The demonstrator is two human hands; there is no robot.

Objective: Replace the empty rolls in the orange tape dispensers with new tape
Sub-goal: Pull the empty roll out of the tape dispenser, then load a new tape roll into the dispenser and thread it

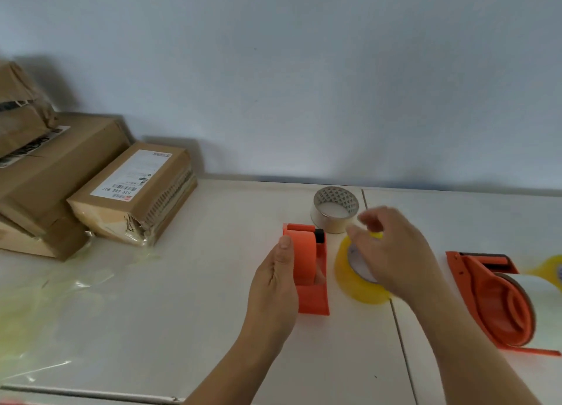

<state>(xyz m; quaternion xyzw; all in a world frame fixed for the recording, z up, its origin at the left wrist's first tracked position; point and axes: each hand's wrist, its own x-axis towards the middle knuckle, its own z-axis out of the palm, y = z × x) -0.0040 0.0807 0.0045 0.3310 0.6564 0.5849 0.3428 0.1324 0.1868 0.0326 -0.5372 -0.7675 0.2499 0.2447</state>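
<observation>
Pale blue-grey wall behind; cream, smooth, slightly glossy table top (182,328) with a dark seam running near-to-far right of centre.

Far left: stack of brown cardboard boxes (57,167), edges crushed and torn. Nearest box (133,194) bearing a white shipping label, upside down, readable as "539 GGG W07"; smaller print too fine to read. Crumpled clear yellowish tape scraps (39,301) spread over near left of table.

Centre: orange plastic tape dispenser (310,270), standing on edge, curved hood, black block at far end. Left hand (275,286) wrapped around its left side, thumb on the hood, holding it upright.

Just right of it: new roll of yellowish transparent tape (349,280), tilted, white inner core showing. Right hand (392,252) over that roll, fingers loosely curled and motion-blurred at its upper rim; firm grasp or mere touch cannot be told.

Far centre: empty roll core (336,210), grey-beige card ring lying flat, triangle pattern printed inside.

Right: second orange dispenser (498,298) lying on its side, ribbed round hub, thin handle strip along near edge, pale roll fitted inside. Further yellow tape roll (552,270) partly cut off at right edge.
</observation>
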